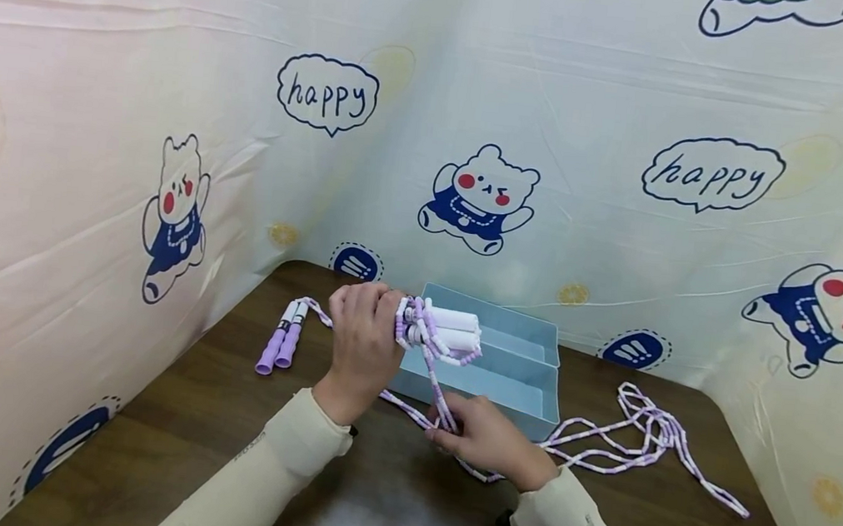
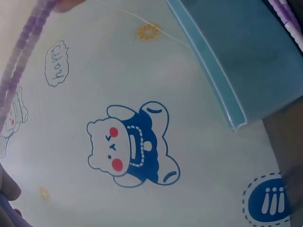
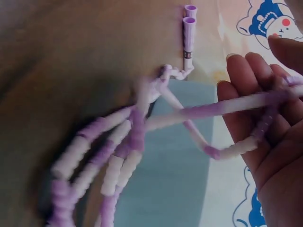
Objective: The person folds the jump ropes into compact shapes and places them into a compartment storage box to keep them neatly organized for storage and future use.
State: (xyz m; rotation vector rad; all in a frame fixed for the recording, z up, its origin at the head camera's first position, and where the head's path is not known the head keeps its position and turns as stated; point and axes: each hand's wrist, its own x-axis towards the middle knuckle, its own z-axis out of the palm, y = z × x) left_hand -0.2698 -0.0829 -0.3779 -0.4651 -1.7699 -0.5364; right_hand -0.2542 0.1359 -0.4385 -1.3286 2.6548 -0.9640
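Observation:
My left hand (image 1: 365, 342) grips a beaded jump rope by its handles, whose white ends (image 1: 453, 328) stick out beyond the fist. Purple-and-white bead strands (image 1: 426, 334) loop around those ends, and other strands hang down from them. Lower and to the right, my right hand (image 1: 492, 440) holds the hanging strands between thumb and fingers. In the right wrist view, strands (image 3: 208, 109) cross the fingers and palm of that hand (image 3: 270, 123). At the left wrist view's upper left, a doubled strand (image 2: 23, 47) runs down past a fingertip.
A pale blue two-compartment bin (image 1: 485, 394) stands behind the hands. Two purple-and-white handles (image 1: 282, 343) lie on the brown table (image 1: 172, 442) at left, a strand leading from them towards the bin. Loose beaded rope (image 1: 647, 437) spreads at right. Printed cloth (image 1: 596, 78) encloses the table's back and sides.

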